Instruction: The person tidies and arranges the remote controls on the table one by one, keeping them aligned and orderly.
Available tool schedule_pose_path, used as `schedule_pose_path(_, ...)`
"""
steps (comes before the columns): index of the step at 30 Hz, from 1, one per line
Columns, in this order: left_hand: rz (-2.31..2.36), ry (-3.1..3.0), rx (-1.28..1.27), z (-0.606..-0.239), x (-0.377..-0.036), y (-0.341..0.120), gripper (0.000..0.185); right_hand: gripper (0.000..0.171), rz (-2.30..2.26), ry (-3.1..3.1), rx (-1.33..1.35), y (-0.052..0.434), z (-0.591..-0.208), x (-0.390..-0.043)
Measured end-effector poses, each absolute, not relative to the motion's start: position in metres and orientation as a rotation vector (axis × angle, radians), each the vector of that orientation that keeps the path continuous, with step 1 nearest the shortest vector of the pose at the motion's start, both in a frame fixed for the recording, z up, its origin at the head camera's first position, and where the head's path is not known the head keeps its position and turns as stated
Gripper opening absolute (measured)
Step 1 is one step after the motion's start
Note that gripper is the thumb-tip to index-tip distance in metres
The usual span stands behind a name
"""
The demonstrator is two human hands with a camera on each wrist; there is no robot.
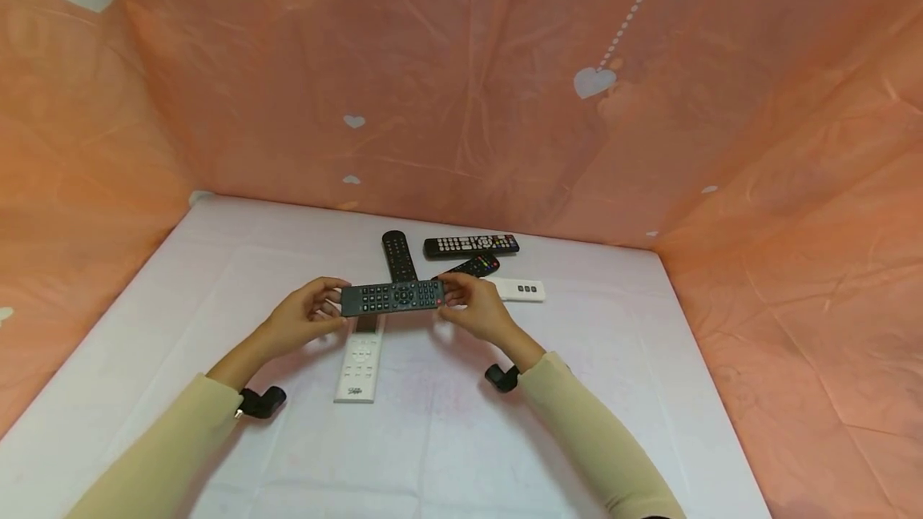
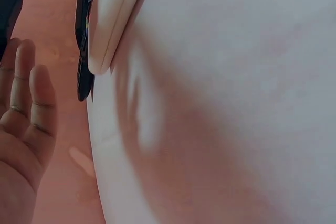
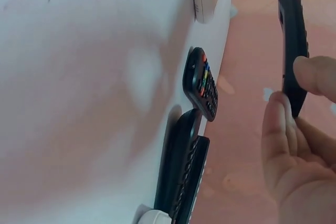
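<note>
A dark remote point(image 1: 392, 297) was held level above the white table point(image 1: 562, 391), lengthwise between two hands, buttons facing up. The left hand point(image 1: 306, 317) gripped its left end with curled fingers, and the right hand point(image 1: 476, 309) pinched its right end between thumb and fingertips point(image 3: 278, 129), as the right wrist view showed. Directly beneath lay a white remote point(image 1: 360, 363), its near end pointing toward the person. Behind the held remote, a black remote point(image 1: 399, 255) lay on the table, and a second black remote with coloured buttons point(image 1: 476, 266) lay angled just beside the right hand. Farther back, a long black remote with white keys point(image 1: 471, 246) lay crosswise. A small white remote point(image 1: 521, 289) rested to the right. Peach cloth with white hearts point(image 1: 461, 86) walled the table on three sides.
</note>
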State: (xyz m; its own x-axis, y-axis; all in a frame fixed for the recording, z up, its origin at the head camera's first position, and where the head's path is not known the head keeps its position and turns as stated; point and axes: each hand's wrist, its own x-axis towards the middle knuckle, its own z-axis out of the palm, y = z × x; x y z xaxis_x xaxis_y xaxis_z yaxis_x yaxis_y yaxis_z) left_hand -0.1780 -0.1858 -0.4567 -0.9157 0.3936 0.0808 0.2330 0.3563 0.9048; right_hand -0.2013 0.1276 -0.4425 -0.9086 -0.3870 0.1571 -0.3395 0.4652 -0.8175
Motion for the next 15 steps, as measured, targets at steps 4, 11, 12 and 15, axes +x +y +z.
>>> schedule_pose_path(4, 1.613, 2.408, 0.594, -0.461, -0.169, -0.186, 0.054, 0.047, -1.482, 2.621, -0.664, 0.128, -0.445, -0.205)
schedule_pose_path(11, 1.619, 2.435, 0.636, -0.466, -0.153, -0.175, 0.048, 0.038, -1.466, 2.64, -0.657, 0.127, -0.448, -0.208)
schedule_pose_path(12, 1.612, 2.448, 0.643, -0.466, -0.15, -0.173, 0.046, 0.037, -1.455, 2.65, -0.653, 0.126, -0.448, -0.208)
schedule_pose_path(15, 1.576, 2.494, 0.657, -0.467, -0.144, -0.167, 0.039, 0.035, -1.43, 2.669, -0.639, 0.124, -0.45, -0.21)
